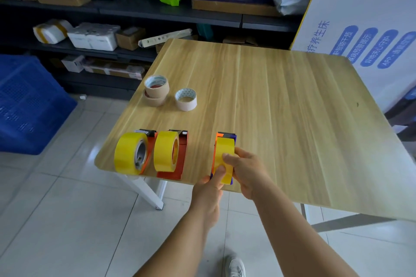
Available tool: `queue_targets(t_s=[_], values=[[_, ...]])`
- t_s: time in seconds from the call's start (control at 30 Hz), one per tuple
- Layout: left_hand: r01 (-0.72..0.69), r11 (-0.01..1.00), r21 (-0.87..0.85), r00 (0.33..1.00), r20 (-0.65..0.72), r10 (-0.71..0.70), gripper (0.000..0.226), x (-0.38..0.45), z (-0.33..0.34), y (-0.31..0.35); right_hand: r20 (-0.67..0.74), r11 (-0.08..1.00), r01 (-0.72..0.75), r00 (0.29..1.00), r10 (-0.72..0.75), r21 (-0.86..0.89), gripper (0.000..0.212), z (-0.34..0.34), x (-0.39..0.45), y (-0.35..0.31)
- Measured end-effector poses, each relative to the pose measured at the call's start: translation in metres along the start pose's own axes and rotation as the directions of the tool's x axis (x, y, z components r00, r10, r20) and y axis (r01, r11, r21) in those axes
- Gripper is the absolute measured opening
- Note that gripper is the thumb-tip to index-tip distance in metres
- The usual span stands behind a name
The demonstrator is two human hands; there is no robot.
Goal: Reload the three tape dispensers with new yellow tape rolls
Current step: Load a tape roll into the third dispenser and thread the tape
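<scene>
gripping yellow tape roll (224,159) (on third dispenser (226,136)), right hand (246,170) beside, left hand (208,189) pinching below

Both hands on one roll

Left hand (208,189) and right hand (246,170) grip the yellow tape roll (225,153), forearms extended forward.

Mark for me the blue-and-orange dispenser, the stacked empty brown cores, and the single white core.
blue-and-orange dispenser (229,135): head view, its far top end above the yellow roll.
stacked empty brown cores (157,91): head view, upper core's outer wall.
single white core (186,104): head view, its near outer wall.
</scene>
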State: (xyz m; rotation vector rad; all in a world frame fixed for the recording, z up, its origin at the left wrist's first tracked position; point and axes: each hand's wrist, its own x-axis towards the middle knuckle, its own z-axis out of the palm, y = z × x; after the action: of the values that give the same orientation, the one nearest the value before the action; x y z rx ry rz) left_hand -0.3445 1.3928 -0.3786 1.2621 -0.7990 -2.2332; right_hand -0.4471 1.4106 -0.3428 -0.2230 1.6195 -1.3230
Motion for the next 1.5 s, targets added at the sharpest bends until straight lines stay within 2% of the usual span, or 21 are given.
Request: queue_targets(t_s=[0.1, 0.4, 0.53, 0.6, 0.73, 0.83, 0.93, 1.03, 1.1, 1.17, 1.23, 1.4, 1.5], values=[[0.005, 1.000, -0.007, 1.000, -0.023, -0.005, 0.054, 0.010, 0.004, -0.001, -0.013, 1.000, -0.011, 1.000, 0.011, -0.012, 0.016, -0.003, 0.010, 0.002], [0.021, 1.000, -0.014, 0.993, -0.113, -0.022, 0.059, 0.029, 0.001, -0.001, 0.006, 0.998, -0.065, 0.998, 0.065, -0.012, 0.017, 0.001, 0.035, 0.011], [0.019, 0.999, 0.026, 0.991, -0.135, -0.015, 0.054, 0.032, 0.000, -0.003, 0.019, 0.997, -0.076, 0.997, 0.076, -0.003, 0.027, 0.001, 0.040, 0.014], [0.035, 0.998, 0.057, 0.990, -0.141, -0.026, 0.051, 0.032, -0.002, -0.004, 0.023, 0.997, -0.073, 0.997, 0.073, -0.009, 0.021, 0.000, 0.040, 0.013], [0.043, 0.995, 0.092, 0.989, -0.141, -0.030, 0.031, 0.030, -0.007, -0.007, 0.005, 0.997, -0.082, 0.997, 0.082, -0.008, 0.017, 0.002, 0.035, 0.014], [0.040, 0.996, 0.077, 0.988, -0.155, -0.028, 0.037, 0.029, -0.007, -0.007, -0.007, 0.996, -0.088, 0.996, 0.088, 0.011, 0.023, 0.003, 0.035, 0.015], [0.047, 0.998, 0.051, 0.987, -0.159, -0.039, 0.032, 0.024, -0.003, -0.001, -0.010, 0.994, -0.111, 0.994, 0.111, 0.002, 0.034, 0.003, 0.037, 0.016], [0.048, 0.996, 0.069, 0.985, -0.171, -0.036, 0.050, 0.023, -0.002, 0.001, -0.014, 0.993, -0.119, 0.993, 0.119, -0.026, 0.073, 0.006, 0.040, 0.017], [0.047, 0.994, 0.097, 0.982, -0.185, -0.029, 0.043, 0.022, -0.001, 0.004, -0.015, 0.992, -0.115, 0.993, 0.115, -0.044, 0.086, 0.005, 0.045, 0.019], [0.075, 0.988, 0.138, 0.977, -0.210, -0.044, 0.039, 0.020, 0.001, 0.009, -0.023, 0.990, -0.118, 0.993, 0.116, -0.075, 0.066, 0.007, 0.043, 0.017], [0.096, 0.963, 0.252, 0.966, -0.258, -0.029, 0.042, 0.017, 0.003, 0.014, -0.032, 0.987, -0.129, 0.991, 0.127, -0.090, 0.049, 0.007, 0.042, 0.015], [-0.030, 0.910, 0.414, 0.957, -0.251, 0.146, 0.034, 0.011, 0.012, 0.023, -0.064, 0.985, -0.133, 0.990, 0.127, -0.106, 0.048, 0.010, 0.041, 0.014], [-0.040, 0.879, 0.475, 0.948, -0.261, 0.184, 0.033, 0.009, 0.012, 0.025, -0.093, 0.981, -0.138, 0.988, 0.126, -0.138, 0.042, 0.012, 0.040, 0.012]])
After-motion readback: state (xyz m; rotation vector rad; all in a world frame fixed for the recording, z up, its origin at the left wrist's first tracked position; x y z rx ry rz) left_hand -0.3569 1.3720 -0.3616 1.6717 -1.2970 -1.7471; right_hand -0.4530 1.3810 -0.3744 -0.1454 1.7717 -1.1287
